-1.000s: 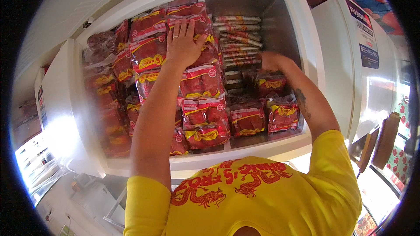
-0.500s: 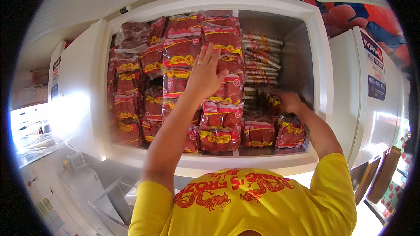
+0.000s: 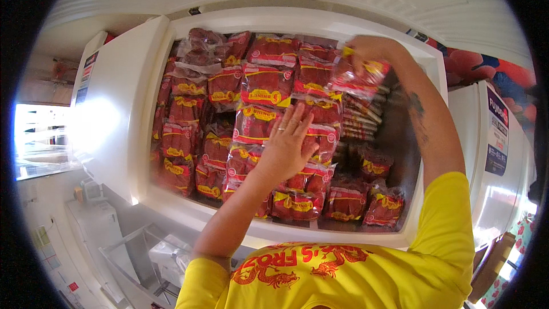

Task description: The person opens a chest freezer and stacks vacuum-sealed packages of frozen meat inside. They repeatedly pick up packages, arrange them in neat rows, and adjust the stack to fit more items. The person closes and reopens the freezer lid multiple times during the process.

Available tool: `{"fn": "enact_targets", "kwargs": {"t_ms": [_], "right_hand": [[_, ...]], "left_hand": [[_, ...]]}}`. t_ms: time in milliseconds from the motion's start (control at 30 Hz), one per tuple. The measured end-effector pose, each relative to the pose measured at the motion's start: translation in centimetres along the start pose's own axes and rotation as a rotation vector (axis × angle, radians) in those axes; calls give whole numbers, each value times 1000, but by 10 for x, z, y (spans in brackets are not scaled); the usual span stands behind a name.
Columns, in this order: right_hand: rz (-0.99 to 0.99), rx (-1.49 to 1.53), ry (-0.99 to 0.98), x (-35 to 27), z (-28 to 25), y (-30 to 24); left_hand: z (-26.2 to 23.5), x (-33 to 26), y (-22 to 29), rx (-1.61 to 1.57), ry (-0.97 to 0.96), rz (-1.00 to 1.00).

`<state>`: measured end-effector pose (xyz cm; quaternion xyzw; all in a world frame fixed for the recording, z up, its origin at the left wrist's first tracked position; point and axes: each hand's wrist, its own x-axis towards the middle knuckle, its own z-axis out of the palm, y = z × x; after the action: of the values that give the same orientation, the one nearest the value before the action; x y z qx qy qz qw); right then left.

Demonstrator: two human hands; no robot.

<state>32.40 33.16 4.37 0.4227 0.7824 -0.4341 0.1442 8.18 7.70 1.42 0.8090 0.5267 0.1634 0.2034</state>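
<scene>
Clear plastic packs of dark red meat with red-and-yellow labels (image 3: 266, 83) fill most of a white chest freezer (image 3: 200, 212). My left hand (image 3: 289, 146) lies flat on the middle packs, fingers stretched out and slightly apart, holding nothing. At the back right, my right hand (image 3: 374, 50) grips a pack of red meat (image 3: 366, 80) from above, its fingers partly hidden and blurred. That pack hangs over the stack's back right corner; whether it touches the packs below I cannot tell.
Thin wrapped packets (image 3: 361, 119) are stacked in the right compartment, with a few meat packs (image 3: 346, 200) nearer its front. The freezer's raised white lid (image 3: 120, 109) stands at the left, and another white appliance (image 3: 477, 131) is at the right.
My right hand has risen from the right compartment toward the back, bringing a meat pack with it. My left hand stays spread on the stack. The whole view has shifted a little.
</scene>
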Motion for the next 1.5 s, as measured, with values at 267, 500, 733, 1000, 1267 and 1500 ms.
{"fn": "enact_targets", "kwargs": {"t_ms": [267, 500, 733, 1000, 1267, 1500], "right_hand": [[-67, -258, 697, 86, 35, -39], [258, -125, 887, 83, 113, -42], [501, -213, 985, 102, 114, -50], [316, -498, 829, 96, 118, -35], [-119, 227, 993, 53, 100, -1], [353, 192, 445, -63, 277, 238]], "left_hand": [[-5, -13, 0, 25, -8, -38], [7, -21, 19, 5, -70, -1], [11, -25, 26, 16, -59, 5], [-9, -63, 17, 10, -53, -95], [-21, -105, 19, 27, -34, -235], [-46, -191, -7, -14, 102, -471]]}}
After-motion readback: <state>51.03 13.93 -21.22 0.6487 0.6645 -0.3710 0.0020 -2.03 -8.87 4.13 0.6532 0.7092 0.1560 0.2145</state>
